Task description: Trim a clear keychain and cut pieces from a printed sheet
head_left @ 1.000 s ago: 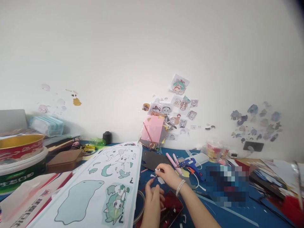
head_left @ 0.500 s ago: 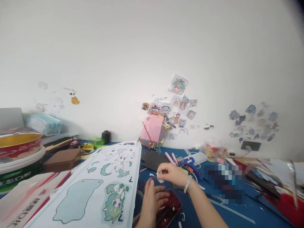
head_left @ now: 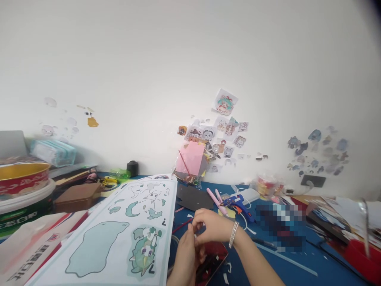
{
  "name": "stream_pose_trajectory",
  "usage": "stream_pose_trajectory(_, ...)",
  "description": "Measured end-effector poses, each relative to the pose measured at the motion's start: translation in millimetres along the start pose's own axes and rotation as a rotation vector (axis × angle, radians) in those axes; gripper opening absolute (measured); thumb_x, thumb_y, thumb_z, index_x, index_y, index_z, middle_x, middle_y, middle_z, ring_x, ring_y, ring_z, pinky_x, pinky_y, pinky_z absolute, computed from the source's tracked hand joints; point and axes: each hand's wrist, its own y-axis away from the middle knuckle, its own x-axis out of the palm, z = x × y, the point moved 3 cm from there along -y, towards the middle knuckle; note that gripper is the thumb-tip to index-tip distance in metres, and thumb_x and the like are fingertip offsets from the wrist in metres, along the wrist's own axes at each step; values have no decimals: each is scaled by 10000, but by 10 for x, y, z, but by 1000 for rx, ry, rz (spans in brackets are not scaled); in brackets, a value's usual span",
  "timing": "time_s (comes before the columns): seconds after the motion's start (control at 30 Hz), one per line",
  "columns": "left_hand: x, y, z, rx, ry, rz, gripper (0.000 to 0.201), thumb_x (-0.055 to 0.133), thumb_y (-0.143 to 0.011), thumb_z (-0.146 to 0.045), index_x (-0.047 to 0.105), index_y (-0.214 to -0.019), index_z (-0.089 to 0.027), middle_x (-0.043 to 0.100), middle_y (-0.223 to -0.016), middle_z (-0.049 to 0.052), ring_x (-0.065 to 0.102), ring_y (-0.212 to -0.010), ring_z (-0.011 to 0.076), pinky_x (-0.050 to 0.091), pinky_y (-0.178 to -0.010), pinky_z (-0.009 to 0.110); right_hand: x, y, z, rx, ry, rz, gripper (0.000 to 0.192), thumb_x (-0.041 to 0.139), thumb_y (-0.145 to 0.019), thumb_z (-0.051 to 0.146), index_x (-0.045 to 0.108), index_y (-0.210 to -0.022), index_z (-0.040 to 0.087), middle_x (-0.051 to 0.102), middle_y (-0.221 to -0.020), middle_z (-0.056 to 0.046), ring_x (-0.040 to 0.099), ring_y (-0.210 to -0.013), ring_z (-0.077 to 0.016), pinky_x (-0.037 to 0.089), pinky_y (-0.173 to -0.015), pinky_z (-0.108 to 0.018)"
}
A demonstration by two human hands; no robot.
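Observation:
My left hand [head_left: 185,256] and my right hand [head_left: 212,227] meet over a red box [head_left: 214,258]. The right hand, with a silvery bracelet [head_left: 233,234] at its wrist, pinches thumb and finger together against the left fingers. Between them shows a tiny edge of a small white scrap [head_left: 195,236], mostly hidden. The left hand's fingers are curled, and what they hold, if anything, cannot be seen. Beside the left hand stands a large printed sheet [head_left: 98,246] with green cartoon shapes. White snippets [head_left: 226,278] lie by the box.
A blue glue gun [head_left: 238,200], a pink pen-like tool [head_left: 216,200] and a dark grey sheet [head_left: 195,198] lie behind my hands. Tubs [head_left: 26,198] stand at the left. A red container [head_left: 361,258] is at the right. Cut-out drawings [head_left: 224,102] cling to the wall.
My left hand has turned and its spread fingers have curled in. The right hand has moved down slightly to meet it. The white scrap is now mostly covered. The view has shifted a little.

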Motion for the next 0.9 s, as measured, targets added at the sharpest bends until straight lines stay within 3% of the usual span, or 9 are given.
stream_pose_trajectory(0.1, -29, 40, -24, -4, 48, -20, 490, 523, -675, -624, 507, -823, -157, 335, -399, -106, 272, -308, 35, 183, -362, 176, -57, 4, -113, 60, -227, -70, 219, 660, -694, 266, 622, -896, 192, 584, -827, 2, 563, -760, -139, 436, -661, -216)
stream_pose_trajectory(0.17, -32, 67, -48, 12, 58, -21, 511, 538, -675, -609, 500, -898, -151, 331, -443, -110, 256, -312, 26, 154, -355, 174, -51, -10, -279, 148, -201, -171, 174, 553, -785, 232, 615, -940, 184, 599, -874, -21, 576, -789, -141, 444, -682, -224)
stream_pose_trajectory(0.27, -21, 91, -78, 22, 23, -26, 552, 541, -671, -608, 491, -964, -143, 351, -463, -105, 260, -314, 25, 150, -351, 174, 50, -26, -576, 283, 59, -216, 180, 637, -702, 174, 665, -880, 170, 600, -851, -40, 567, -763, -160, 434, -698, -249)
stream_pose_trajectory(0.37, -8, 102, -104, -1, 24, -46, 545, 520, -676, -623, 490, -942, -148, 344, -452, -107, 249, -305, 26, 150, -342, 176, 174, -26, -802, 311, 94, -205, 253, 724, -600, 145, 686, -850, 160, 599, -827, -43, 565, -736, -170, 432, -690, -257)
stream_pose_trajectory(0.5, 7, 92, -137, -33, 84, -78, 474, 477, -734, -587, 479, -963, -172, 339, -453, -108, 270, -301, 34, 189, -346, 173, 219, -20, -917, 301, 90, -255, 102, 683, -665, 138, 686, -765, 154, 594, -830, -33, 560, -716, -142, 428, -686, -236)
stream_pose_trajectory(0.57, 2, 65, -135, -68, 98, -124, 383, 444, -783, -533, 472, -942, -185, 340, -443, -106, 288, -293, 45, 201, -347, 177, 182, -31, -892, 284, 82, -282, 31, 653, -700, 135, 673, -683, 150, 589, -782, -22, 557, -731, -141, 422, -703, -235)
stream_pose_trajectory(0.7, -22, -3, -120, -103, 174, -169, 238, 426, -831, -413, 452, -896, -185, 400, -456, -86, 367, -313, 68, 233, -359, 186, 34, -43, -636, 221, 44, -312, 105, 601, -759, 166, 647, -664, 158, 577, -787, -9, 553, -738, -123, 422, -682, -210)
stream_pose_trajectory(0.83, -29, 4, -110, -154, 205, -81, 217, 480, -799, -376, 490, -784, -159, 486, -501, -40, 454, -394, 87, 323, -423, 207, -2, 31, -145, 29, 30, -204, 103, 601, -762, 194, 656, -676, 181, 591, -781, -2, 546, -776, -134, 407, -706, -217)
stream_pose_trajectory(0.9, -10, 49, -127, -131, 178, -3, 207, 537, -748, -359, 503, -729, -156, 497, -504, -37, 451, -414, 84, 330, -442, 208, 41, 115, 49, 19, 129, -134, 117, 594, -766, 209, 670, -679, 192, 604, -785, -10, 525, -824, -160, 384, -746, -246)
